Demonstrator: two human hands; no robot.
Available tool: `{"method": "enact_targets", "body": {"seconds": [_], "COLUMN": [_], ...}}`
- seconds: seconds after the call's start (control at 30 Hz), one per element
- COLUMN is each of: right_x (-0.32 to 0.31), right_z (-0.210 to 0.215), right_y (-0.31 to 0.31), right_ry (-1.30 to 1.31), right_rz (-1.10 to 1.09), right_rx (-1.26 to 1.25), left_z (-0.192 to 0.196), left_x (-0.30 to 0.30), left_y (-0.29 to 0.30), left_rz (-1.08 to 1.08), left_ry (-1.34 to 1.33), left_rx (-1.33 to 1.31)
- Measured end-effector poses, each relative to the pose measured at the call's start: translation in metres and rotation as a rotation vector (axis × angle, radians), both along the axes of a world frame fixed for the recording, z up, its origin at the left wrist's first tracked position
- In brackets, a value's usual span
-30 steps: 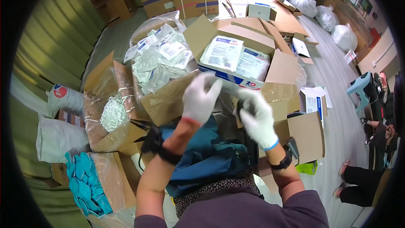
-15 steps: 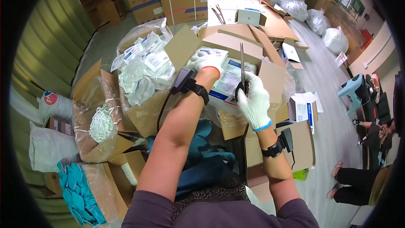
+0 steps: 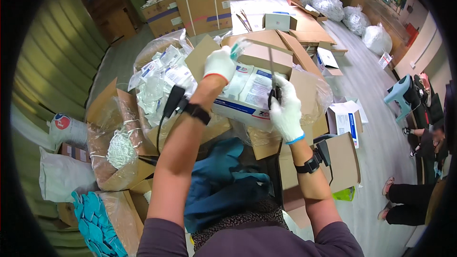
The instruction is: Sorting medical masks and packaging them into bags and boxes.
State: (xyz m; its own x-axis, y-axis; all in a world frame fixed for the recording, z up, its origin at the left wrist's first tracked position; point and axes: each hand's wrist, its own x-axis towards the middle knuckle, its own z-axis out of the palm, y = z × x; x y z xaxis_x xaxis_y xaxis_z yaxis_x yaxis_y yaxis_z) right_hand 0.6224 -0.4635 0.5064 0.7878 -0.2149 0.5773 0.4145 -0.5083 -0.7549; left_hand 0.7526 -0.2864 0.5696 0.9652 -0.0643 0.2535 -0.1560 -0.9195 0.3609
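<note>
My left hand [image 3: 220, 65], in a white knit glove with an orange cuff, is closed on a small clear packet [image 3: 241, 45] with something teal in it; motion blurs it. It is raised over the left rim of an opened white-and-blue box [image 3: 240, 107]. Inside that box lie white printed packets [image 3: 255, 85] in side-by-side stacks. My right hand [image 3: 287, 112], gloved in white with a blue cuff, grips a pair of scissors [image 3: 271, 62] by the black handles at the box's right side. The blades point upward and away from me.
Left of the box, a plastic-lined carton [image 3: 164, 74] is heaped with packets. Nearer stand a carton with white string [image 3: 120, 152] and one of teal pieces [image 3: 95, 223]. Large cartons [image 3: 204, 7] stand behind. A blue stool [image 3: 399, 96] and a person's legs [image 3: 409, 200] are at right.
My left hand has lifted from inside the box and moved up and left, now with the small packet in it. My right hand still holds the scissors at the box's right side.
</note>
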Motion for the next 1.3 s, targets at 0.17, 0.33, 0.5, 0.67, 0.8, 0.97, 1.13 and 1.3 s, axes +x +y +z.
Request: {"method": "enact_targets", "body": {"seconds": [0.17,0.33,0.5,0.67,0.8,0.97,1.13,1.3], "right_x": [-0.006,-0.036,-0.056,-0.073,-0.093,-0.066,-0.091,-0.092], "right_z": [0.019,0.072,0.103,0.068,0.023,-0.028,-0.066,0.002], "right_y": [-0.011,-0.005,0.048,0.079,0.088,0.058,0.107,0.103], "right_ry": [0.153,0.233,0.485,0.634,0.533,0.628,0.250,0.705], "right_rz": [0.467,0.497,0.822,0.929,1.021,0.860,0.639,0.751], "right_rx": [0.634,0.455,-0.158,-0.293,-0.298,0.380,-0.944,-0.075], "left_z": [0.056,0.055,0.032,-0.010,-0.041,-0.114,-0.139,-0.154], "left_x": [-0.093,-0.177,-0.228,-0.259,-0.291,-0.336,-0.365,-0.401], "left_y": [0.063,0.107,0.126,0.158,0.193,0.259,0.263,0.284], "left_rz": [-0.343,-0.471,-0.530,-0.481,-0.380,0.144,0.382,0.501], "left_ry": [-0.169,0.189,0.540,0.705,0.586,-0.038,0.019,-0.033], "left_rx": [-0.526,-0.790,-0.644,-0.767,-0.885,-1.937,-1.783,-1.755]}}
